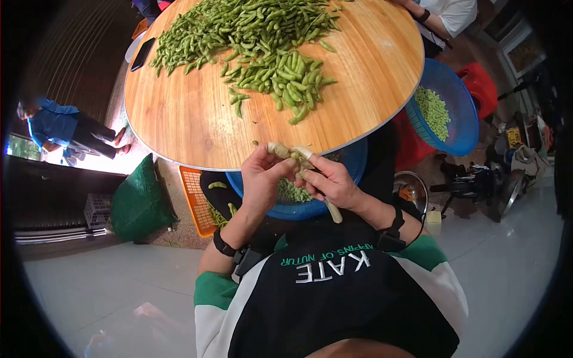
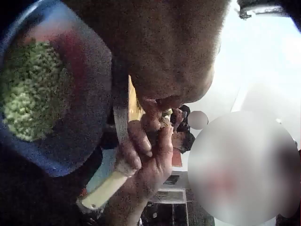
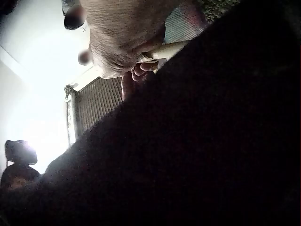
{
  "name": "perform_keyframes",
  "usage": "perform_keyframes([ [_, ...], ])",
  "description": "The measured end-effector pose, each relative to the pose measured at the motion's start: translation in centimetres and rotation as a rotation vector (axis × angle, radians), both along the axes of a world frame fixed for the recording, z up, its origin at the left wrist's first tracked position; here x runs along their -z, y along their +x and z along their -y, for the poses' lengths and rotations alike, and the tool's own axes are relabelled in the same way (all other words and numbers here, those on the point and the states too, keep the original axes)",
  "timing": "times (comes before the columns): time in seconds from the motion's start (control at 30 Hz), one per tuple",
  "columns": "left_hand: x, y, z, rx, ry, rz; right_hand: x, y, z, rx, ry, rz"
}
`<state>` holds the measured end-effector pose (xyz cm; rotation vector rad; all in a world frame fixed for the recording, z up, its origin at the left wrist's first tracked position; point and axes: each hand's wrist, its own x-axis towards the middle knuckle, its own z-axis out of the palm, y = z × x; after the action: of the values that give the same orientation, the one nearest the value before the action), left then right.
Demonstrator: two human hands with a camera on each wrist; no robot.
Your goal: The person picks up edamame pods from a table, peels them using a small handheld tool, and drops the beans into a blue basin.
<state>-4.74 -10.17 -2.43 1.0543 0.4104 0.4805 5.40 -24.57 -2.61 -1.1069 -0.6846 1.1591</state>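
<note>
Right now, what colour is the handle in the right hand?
Pale cream. The handle in the right hand shows best in the left wrist view.

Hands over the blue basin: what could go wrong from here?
The right hand grips a pale-handled tool whose working end is hidden among the fingers; if sharp, a slip could nick the left hand. Scraps from the green piece it pinches could fall into the shelled beans in the blue basin below. The phone lies near the edge of the table and might be knocked off.
</note>
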Motion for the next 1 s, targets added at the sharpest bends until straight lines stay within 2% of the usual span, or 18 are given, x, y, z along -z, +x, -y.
perform_keyframes([
  [0.23, -1.3, -0.7, 0.6, 0.008, -0.011, -0.009, -0.6, -0.2, 0.0, -0.031, -0.027, 0.170],
  [0.3, -1.9, -1.1, 1.6, -0.119, 0.365, -0.093, -1.1, -0.3, 0.1, -0.029, -0.025, 0.159],
  [0.43, -2.2, -1.2, 2.4, -0.158, 0.482, -0.080, -0.9, -0.6, 0.0, -0.019, 0.054, 0.275],
  [0.5, -2.6, -1.1, 2.1, -0.114, 0.236, -0.059, -1.5, -0.3, 0.0, -0.031, 0.023, 0.282],
  [0.63, -1.2, -0.9, 0.5, -0.083, 0.185, -0.058, -1.3, -0.2, -0.2, -0.008, 0.073, 0.203],
  [0.7, -0.9, -0.9, 0.1, 0.008, 0.081, -0.033, -1.1, 0.2, -0.1, -0.051, 0.019, 0.211],
  [0.83, -1.0, -1.0, -0.5, 0.063, -0.075, -0.056, -0.8, 0.7, -0.1, -0.138, -0.033, 0.125],
  [0.9, -1.5, -1.1, -0.8, 0.141, -0.252, -0.094, -0.3, 0.4, -0.2, -0.111, 0.041, 0.304],
  [0.93, -1.9, -1.2, -0.7, 0.140, -0.254, -0.097, 0.2, 0.3, -0.4, -0.111, 0.039, 0.301],
  [1.0, -2.6, -1.1, -0.6, 0.128, -0.300, -0.120, 1.3, 0.1, -1.0, 0.088, 0.310, 0.786],
])
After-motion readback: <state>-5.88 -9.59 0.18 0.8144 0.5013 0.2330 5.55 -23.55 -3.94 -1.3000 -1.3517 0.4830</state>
